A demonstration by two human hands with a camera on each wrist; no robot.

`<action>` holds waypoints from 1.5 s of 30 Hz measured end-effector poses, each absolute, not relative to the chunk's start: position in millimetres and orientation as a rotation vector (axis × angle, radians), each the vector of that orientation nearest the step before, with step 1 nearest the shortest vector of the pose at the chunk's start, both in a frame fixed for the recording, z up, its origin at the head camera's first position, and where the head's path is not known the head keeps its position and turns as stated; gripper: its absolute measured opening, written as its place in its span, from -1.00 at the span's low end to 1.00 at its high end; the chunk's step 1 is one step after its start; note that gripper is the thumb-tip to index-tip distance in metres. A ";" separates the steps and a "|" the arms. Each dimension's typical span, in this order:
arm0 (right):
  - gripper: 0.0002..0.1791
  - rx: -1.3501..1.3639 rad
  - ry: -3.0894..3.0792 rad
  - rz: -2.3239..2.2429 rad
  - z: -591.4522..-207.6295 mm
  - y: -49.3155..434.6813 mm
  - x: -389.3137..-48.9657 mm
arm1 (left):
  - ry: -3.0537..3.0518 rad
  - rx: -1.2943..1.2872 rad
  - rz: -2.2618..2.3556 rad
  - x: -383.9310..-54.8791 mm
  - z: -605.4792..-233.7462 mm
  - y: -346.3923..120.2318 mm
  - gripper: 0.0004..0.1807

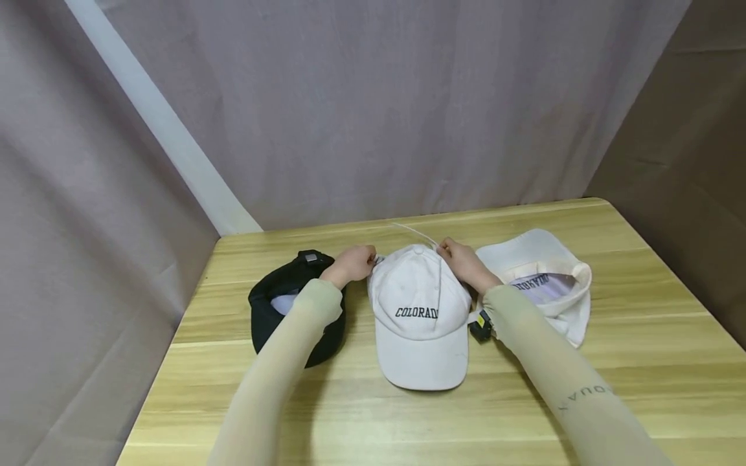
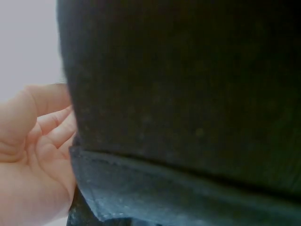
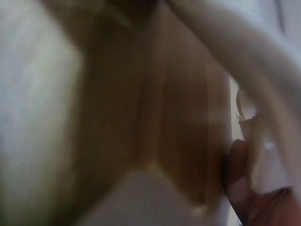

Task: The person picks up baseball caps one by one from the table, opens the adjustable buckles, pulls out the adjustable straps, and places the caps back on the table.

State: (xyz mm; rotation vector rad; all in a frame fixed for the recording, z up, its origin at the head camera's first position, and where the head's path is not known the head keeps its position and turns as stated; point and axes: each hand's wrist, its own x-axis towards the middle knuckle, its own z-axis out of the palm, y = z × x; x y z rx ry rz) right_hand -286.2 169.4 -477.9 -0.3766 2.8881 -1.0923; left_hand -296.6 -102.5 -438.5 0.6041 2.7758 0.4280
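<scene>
A white baseball cap with dark "COLORADO" lettering lies in the middle of the table, brim toward me. At its rear left side, my left hand pinches the cap's edge. My right hand pinches the rear right side, where a thin white strip reaches toward the back. Dark fabric of a black cap fills most of the left wrist view and hides the left fingertips. In the right wrist view, blurred pale fabric crosses the picture, and the fingers show at the lower right.
On the left, the black cap lies with its opening up, partly under my left forearm. Another white cap lies upturned at the right, beside my right wrist. The wooden table ends at the back against grey curtains.
</scene>
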 end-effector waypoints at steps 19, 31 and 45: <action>-0.69 -0.256 2.887 -0.998 -474.8 157.9 -287.6 | 2.774 0.455 0.552 -301.2 -441.3 -112.6 -0.82; -0.69 -0.286 2.852 -0.959 -472.3 155.3 -290.6 | 2.785 0.423 0.554 -298.6 -442.6 -115.7 -0.78; -0.66 -0.397 2.783 -0.785 -442.7 156.8 -286.8 | 2.671 0.485 0.501 -290.3 -419.5 -119.4 -0.75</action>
